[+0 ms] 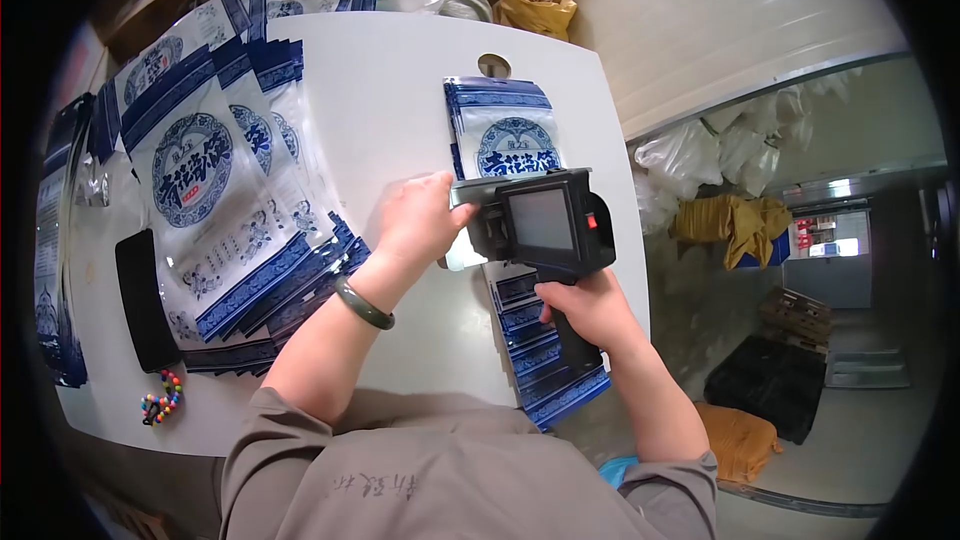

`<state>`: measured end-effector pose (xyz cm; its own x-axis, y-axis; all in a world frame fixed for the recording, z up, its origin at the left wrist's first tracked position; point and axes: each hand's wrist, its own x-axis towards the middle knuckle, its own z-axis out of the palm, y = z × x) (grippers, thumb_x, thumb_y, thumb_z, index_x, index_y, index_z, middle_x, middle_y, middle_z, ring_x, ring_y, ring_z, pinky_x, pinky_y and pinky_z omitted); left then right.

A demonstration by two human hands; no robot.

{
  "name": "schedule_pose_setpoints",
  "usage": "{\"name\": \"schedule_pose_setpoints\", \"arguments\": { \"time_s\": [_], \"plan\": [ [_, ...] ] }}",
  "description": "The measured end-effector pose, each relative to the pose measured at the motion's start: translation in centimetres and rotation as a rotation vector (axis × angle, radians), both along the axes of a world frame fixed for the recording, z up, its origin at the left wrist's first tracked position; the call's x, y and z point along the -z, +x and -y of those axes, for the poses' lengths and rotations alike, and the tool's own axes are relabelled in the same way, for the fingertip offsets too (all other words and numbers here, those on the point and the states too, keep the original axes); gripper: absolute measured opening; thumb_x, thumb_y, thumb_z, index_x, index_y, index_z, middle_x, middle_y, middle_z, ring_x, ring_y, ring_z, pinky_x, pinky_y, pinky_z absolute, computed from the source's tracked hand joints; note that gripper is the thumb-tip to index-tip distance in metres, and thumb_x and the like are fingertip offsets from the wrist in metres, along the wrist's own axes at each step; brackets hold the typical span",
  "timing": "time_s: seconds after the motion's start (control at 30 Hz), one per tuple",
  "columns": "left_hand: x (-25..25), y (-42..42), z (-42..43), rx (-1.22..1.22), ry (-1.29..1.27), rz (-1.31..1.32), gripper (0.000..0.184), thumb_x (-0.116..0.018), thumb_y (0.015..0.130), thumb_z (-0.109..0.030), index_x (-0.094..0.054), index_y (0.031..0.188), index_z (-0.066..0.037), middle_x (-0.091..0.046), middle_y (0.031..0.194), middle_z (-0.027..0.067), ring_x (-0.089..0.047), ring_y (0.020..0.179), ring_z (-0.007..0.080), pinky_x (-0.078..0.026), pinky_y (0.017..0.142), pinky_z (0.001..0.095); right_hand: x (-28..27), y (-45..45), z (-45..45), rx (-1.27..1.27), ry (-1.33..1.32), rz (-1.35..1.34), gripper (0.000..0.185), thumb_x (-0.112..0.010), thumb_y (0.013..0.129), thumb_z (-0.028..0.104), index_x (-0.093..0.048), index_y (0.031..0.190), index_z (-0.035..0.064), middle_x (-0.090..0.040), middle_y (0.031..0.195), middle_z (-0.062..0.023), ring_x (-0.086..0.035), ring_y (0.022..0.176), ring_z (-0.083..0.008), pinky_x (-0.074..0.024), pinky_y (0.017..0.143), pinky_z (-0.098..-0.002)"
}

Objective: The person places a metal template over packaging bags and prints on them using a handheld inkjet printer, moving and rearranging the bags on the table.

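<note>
A black handheld inkjet printer (540,225) with a grey screen and a red button is over a row of blue-and-white printed plastic bags. My right hand (590,310) is wrapped round its handle. At the printer's left end, my left hand (420,220) is closed, thumb toward a shiny flat edge; what its fingers grip is hidden. Beyond the printer, a printed bag (512,135) shows its round emblem. Below it, several overlapping bags (545,360) show their blue borders, partly covered by the printer and my right hand.
A fanned pile of the same bags (190,170) covers the left of the white table (420,340). A black phone-like slab (148,300) and a coloured bead bracelet (163,398) lie beside it. Stuffed plastic bags (690,155) and a black crate (770,385) are off to the right.
</note>
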<state>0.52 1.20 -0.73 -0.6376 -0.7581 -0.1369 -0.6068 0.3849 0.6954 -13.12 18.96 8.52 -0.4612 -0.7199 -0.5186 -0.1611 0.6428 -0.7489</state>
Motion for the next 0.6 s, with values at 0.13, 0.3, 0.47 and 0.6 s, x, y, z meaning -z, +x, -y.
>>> {"name": "schedule_pose_setpoints", "arguments": {
  "time_s": [0.13,0.3,0.47,0.6],
  "plan": [
    [1.3,0.0,-0.2,-0.046,-0.039,-0.123,0.037,-0.074,0.085,-0.037,-0.066,0.095,-0.003,-0.071,0.091,0.0171,-0.069,0.09,0.0359,-0.053,0.079,0.0454,0.4,0.1,1.0,-0.013,0.127,-0.084,0.01,-0.065,0.084,0.006,-0.063,0.087,-0.0034,-0.064,0.068,-0.0071,-0.064,0.058,-0.0161,-0.0507,0.056,-0.0321],
    [0.0,0.1,0.1,0.01,0.053,-0.078,0.033,-0.074,0.087,-0.029,-0.064,0.099,0.0,-0.07,0.097,0.0176,-0.068,0.096,0.0362,-0.053,0.083,0.0472,1.0,-3.1,0.2,0.041,0.061,-0.06,0.019,-0.068,0.085,0.005,-0.061,0.1,-0.0054,-0.063,0.07,-0.0089,-0.064,0.055,-0.0187,-0.0535,0.051,-0.0336],
    [-0.7,0.0,0.0,0.017,0.048,-0.091,0.034,-0.074,0.087,-0.029,-0.065,0.099,0.002,-0.071,0.097,0.0202,-0.069,0.09,0.0363,-0.054,0.081,0.0463,0.5,-8.1,-2.4,0.191,0.038,-0.062,0.021,-0.068,0.086,0.011,-0.062,0.098,-0.0047,-0.065,0.067,-0.0122,-0.066,0.054,-0.0212,-0.0554,0.051,-0.0337],
    [-1.3,0.3,0.2,-0.029,0.214,-0.173,0.033,-0.074,0.087,-0.027,-0.066,0.099,0.004,-0.069,0.086,0.0212,-0.07,0.067,0.0305,-0.055,0.066,0.0429,1.5,-8.9,-6.0,0.446,-0.273,0.026,0.029,-0.066,0.085,0.011,-0.061,0.108,-0.0061,-0.068,0.079,-0.0132,-0.07,0.067,-0.0226,-0.0566,0.061,-0.0339]
  ]
}}
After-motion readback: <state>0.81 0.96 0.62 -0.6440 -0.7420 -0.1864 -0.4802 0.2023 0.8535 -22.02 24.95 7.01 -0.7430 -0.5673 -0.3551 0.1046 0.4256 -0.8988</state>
